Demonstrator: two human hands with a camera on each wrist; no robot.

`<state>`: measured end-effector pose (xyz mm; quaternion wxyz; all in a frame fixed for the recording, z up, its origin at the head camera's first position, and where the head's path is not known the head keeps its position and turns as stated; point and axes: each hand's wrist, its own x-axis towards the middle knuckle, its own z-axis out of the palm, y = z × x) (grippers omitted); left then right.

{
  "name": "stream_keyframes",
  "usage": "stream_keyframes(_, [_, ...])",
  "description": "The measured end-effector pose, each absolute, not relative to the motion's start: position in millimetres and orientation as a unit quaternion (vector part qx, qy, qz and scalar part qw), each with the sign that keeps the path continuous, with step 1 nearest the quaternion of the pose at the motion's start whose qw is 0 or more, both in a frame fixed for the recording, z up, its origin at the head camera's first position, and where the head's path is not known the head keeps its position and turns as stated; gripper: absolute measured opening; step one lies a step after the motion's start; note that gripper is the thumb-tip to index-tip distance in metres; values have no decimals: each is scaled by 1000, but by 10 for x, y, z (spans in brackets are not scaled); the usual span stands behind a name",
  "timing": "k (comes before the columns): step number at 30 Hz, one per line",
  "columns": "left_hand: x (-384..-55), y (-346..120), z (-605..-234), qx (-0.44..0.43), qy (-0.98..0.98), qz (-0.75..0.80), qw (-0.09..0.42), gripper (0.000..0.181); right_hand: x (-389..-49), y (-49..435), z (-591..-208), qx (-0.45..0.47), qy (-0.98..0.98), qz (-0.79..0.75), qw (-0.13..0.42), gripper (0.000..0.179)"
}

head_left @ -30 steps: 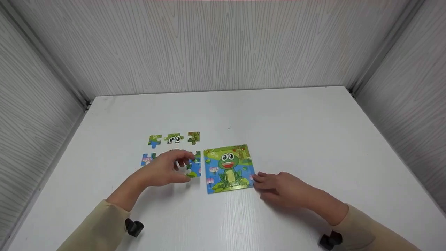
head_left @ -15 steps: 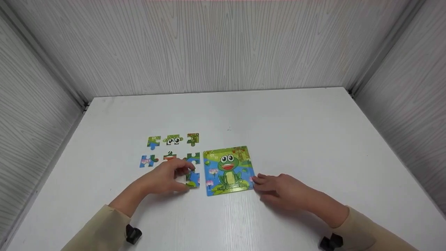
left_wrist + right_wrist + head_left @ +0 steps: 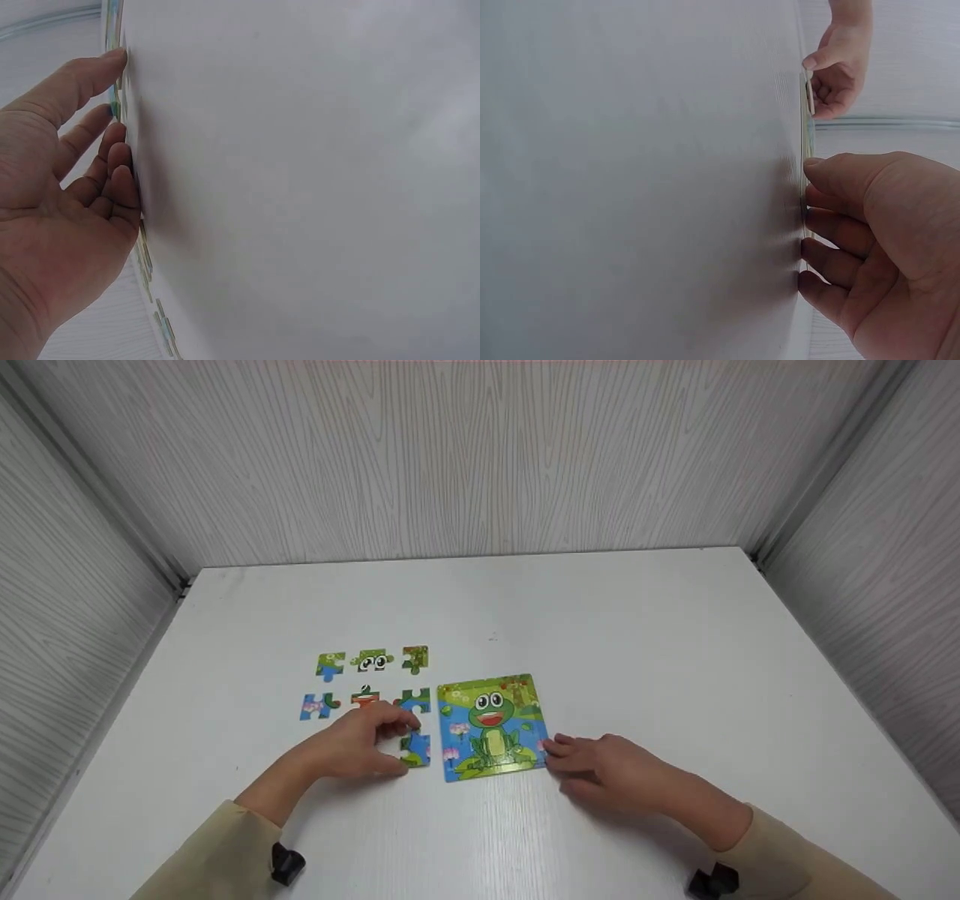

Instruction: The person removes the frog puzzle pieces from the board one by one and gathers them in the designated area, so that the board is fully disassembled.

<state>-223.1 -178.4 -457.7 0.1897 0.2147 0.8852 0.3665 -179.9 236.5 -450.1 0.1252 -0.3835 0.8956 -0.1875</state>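
My left hand (image 3: 345, 748) pinches a blue-green puzzle piece (image 3: 421, 751) by its edges, thumb on the near side and index finger on the far side, low over the white table. Left of a square frog picture board (image 3: 495, 727), this piece sits slightly apart from it. The fingertips of my right hand (image 3: 622, 774) touch the board's right edge, fingers loosely bent. Beyond my left hand lie a frog-mouth piece (image 3: 366, 697) and a green-blue piece (image 3: 416, 699). My left palm hides part of the table beneath. In the left wrist view the pieces appear only edge-on.
A far row holds a green-blue corner piece (image 3: 330, 665), a frog-eyes piece (image 3: 372, 661) and a tree piece (image 3: 415, 658). A pink-flower piece (image 3: 319, 706) lies at the left. Pale wood-grain panels (image 3: 480, 457) stand behind and beside the table (image 3: 637, 645).
My left hand has drawn the pinched puzzle piece toward me, away from the middle row, showing more of that row. My right hand has stayed at the board's edge.
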Motion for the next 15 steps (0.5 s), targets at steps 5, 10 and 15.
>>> stream_keyframes(5, [-2228,-1777,-4576,213,887,363,189,49,-1794,2359,-4494,-380,894,-197,131,44])
stream_keyframes(10, [-2236,-1779,-4586,213,886,365,190,49,-1791,2362,-4488,-383,894,-193,130,44])
stream_keyframes(15, [-2242,-1777,-4589,216,885,365,190,49,-1796,2365,-4499,-383,895,-191,128,44])
